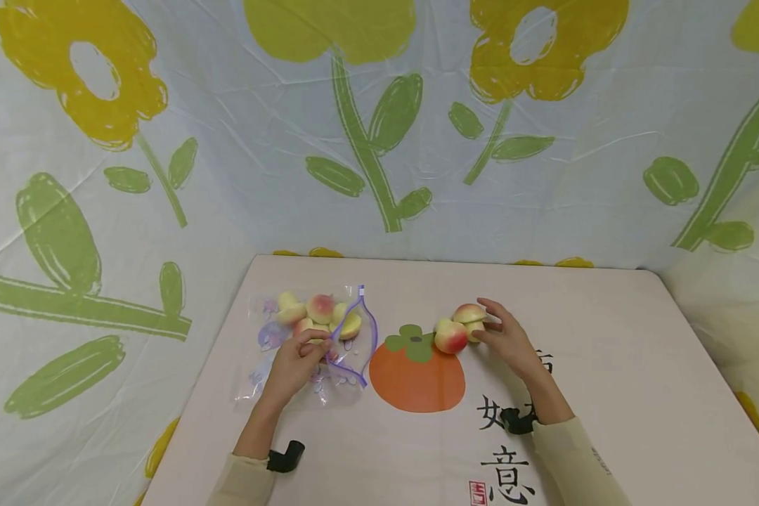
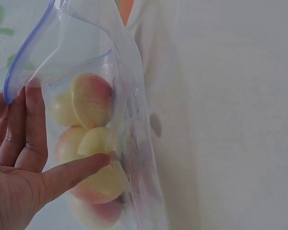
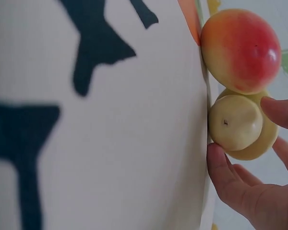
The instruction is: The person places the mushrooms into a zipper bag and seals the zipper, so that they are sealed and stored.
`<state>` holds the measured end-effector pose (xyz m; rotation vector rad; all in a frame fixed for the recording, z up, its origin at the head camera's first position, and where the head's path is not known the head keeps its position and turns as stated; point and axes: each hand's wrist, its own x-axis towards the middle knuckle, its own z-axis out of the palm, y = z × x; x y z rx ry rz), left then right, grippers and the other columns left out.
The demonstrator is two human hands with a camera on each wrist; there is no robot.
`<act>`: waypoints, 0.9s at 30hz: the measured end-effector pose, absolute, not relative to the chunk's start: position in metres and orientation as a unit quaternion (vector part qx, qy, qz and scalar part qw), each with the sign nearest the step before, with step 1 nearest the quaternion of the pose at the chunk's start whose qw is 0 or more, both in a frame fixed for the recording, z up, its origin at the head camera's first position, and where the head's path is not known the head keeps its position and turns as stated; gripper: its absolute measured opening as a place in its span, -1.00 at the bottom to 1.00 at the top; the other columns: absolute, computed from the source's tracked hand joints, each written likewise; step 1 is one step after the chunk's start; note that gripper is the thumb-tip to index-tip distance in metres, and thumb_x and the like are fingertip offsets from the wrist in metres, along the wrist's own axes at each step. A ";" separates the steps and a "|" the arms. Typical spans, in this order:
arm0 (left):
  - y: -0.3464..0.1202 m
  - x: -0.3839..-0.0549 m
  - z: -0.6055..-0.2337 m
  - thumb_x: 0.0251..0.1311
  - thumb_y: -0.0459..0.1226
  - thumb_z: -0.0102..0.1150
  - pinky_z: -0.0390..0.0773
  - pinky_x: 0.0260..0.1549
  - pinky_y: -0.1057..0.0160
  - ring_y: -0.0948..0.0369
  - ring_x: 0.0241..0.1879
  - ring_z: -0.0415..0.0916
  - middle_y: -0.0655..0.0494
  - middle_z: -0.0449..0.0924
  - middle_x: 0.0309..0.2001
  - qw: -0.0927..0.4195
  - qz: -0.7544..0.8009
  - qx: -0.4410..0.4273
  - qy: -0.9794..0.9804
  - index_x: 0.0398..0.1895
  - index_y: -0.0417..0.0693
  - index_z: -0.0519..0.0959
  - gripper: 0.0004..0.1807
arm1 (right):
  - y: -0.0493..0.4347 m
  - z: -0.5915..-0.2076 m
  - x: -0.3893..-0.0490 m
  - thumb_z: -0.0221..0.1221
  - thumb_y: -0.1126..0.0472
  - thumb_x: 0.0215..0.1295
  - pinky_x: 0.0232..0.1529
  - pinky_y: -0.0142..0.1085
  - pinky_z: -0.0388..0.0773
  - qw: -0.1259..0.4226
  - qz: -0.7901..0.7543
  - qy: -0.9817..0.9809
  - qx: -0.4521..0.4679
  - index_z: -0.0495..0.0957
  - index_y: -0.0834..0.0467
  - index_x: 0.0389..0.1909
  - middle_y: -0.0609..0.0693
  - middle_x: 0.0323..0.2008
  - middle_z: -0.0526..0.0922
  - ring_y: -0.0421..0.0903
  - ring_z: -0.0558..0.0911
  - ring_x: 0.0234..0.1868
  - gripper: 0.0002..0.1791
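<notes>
A clear zip bag with a purple-blue seal lies on the left of the table, holding several yellow-and-red mushroom-shaped pieces. My left hand pinches the bag's edge by the seal, and the mouth gapes toward the right. In the left wrist view the pieces show through the plastic. My right hand has its fingers and thumb around a yellow mushroom with a reddish cap. A second mushroom, yellow with a red cap, touches it on the left. The right wrist view shows the held mushroom's stem end-on.
The pale table mat bears a printed orange persimmon between the hands and black writing near the right forearm. A flower-printed cloth hangs behind the table and at its sides.
</notes>
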<state>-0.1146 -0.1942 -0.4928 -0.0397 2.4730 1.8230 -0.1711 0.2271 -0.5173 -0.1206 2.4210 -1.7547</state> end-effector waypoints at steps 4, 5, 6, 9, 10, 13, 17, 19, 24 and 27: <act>-0.194 -0.115 -0.495 0.35 -0.17 0.28 0.50 -0.57 0.28 0.09 -0.35 0.70 0.04 0.75 -0.38 0.032 0.588 -0.012 0.808 -0.06 -0.04 0.66 -0.80 | 0.226 -0.518 -0.172 0.26 0.42 0.30 0.02 -0.09 0.52 0.076 -0.584 0.807 -0.051 0.20 0.24 0.48 0.44 0.37 0.18 0.43 0.44 0.21 -0.25; -0.194 -0.115 -0.495 0.35 -0.17 0.28 0.50 -0.57 0.27 0.09 -0.35 0.70 0.04 0.75 -0.38 0.032 0.588 -0.011 0.808 -0.07 -0.03 0.67 -0.81 | 0.226 -0.519 -0.172 0.25 0.43 0.30 0.00 -0.13 0.53 0.076 -0.585 0.806 -0.056 0.19 0.25 0.48 0.44 0.36 0.19 0.43 0.45 0.19 -0.25; -0.194 -0.114 -0.495 0.34 -0.17 0.28 0.50 -0.57 0.27 0.09 -0.36 0.70 0.05 0.75 -0.39 0.031 0.587 -0.012 0.809 -0.07 -0.03 0.67 -0.81 | 0.225 -0.519 -0.173 0.25 0.44 0.29 -0.03 -0.17 0.54 0.075 -0.585 0.806 -0.057 0.20 0.26 0.47 0.43 0.34 0.21 0.43 0.47 0.17 -0.25; -0.194 -0.115 -0.495 0.34 -0.16 0.29 0.50 -0.57 0.28 0.09 -0.35 0.70 0.04 0.75 -0.39 0.031 0.587 -0.014 0.809 -0.07 -0.03 0.67 -0.80 | 0.225 -0.521 -0.174 0.24 0.46 0.28 -0.09 -0.27 0.54 0.076 -0.582 0.807 -0.064 0.21 0.26 0.47 0.41 0.32 0.26 0.41 0.50 0.12 -0.26; -0.194 -0.115 -0.495 0.34 -0.15 0.29 0.48 -0.57 0.30 0.10 -0.35 0.70 0.03 0.75 -0.38 0.031 0.587 -0.015 0.809 -0.07 -0.03 0.66 -0.79 | 0.224 -0.522 -0.174 0.25 0.46 0.28 -0.10 -0.28 0.54 0.076 -0.581 0.808 -0.065 0.22 0.25 0.46 0.40 0.31 0.28 0.40 0.51 0.10 -0.26; -0.194 -0.115 -0.494 0.34 -0.16 0.29 0.43 -0.57 0.34 0.12 -0.34 0.70 0.00 0.76 -0.36 0.038 0.588 -0.022 0.808 -0.05 -0.05 0.66 -0.78 | 0.224 -0.522 -0.174 0.24 0.47 0.29 -0.11 -0.28 0.55 0.076 -0.576 0.811 -0.070 0.22 0.25 0.46 0.41 0.28 0.33 0.38 0.53 0.07 -0.27; -0.193 -0.115 -0.490 0.36 -0.22 0.26 0.41 -0.57 0.36 0.13 -0.33 0.70 -0.09 0.75 -0.32 0.047 0.592 -0.032 0.804 -0.02 -0.10 0.65 -0.79 | 0.223 -0.520 -0.173 0.24 0.47 0.29 -0.03 -0.14 0.56 0.076 -0.574 0.813 -0.064 0.20 0.28 0.46 0.46 0.20 0.39 0.39 0.52 0.10 -0.26; -0.191 -0.113 -0.483 0.37 -0.26 0.24 0.42 -0.58 0.36 0.12 -0.34 0.70 -0.14 0.74 -0.32 0.049 0.592 -0.033 0.804 -0.02 -0.14 0.64 -0.80 | 0.223 -0.519 -0.173 0.24 0.46 0.29 0.03 -0.05 0.54 0.078 -0.573 0.814 -0.056 0.18 0.28 0.47 0.48 0.18 0.41 0.39 0.51 0.13 -0.26; -0.185 -0.106 -0.461 0.39 -0.32 0.21 0.44 -0.56 0.36 0.11 -0.34 0.70 -0.20 0.73 -0.31 0.052 0.592 -0.024 0.804 -0.03 -0.20 0.64 -0.82 | 0.223 -0.518 -0.175 0.23 0.44 0.31 0.10 0.08 0.49 0.082 -0.569 0.817 -0.039 0.16 0.26 0.48 0.49 0.22 0.38 0.40 0.49 0.17 -0.25; -0.184 -0.104 -0.456 0.39 -0.33 0.20 0.44 -0.56 0.36 0.11 -0.34 0.71 -0.20 0.73 -0.31 0.050 0.593 -0.021 0.803 -0.04 -0.21 0.64 -0.82 | 0.224 -0.519 -0.175 0.23 0.44 0.31 0.12 0.13 0.48 0.084 -0.569 0.817 -0.033 0.17 0.24 0.48 0.50 0.24 0.37 0.40 0.48 0.18 -0.25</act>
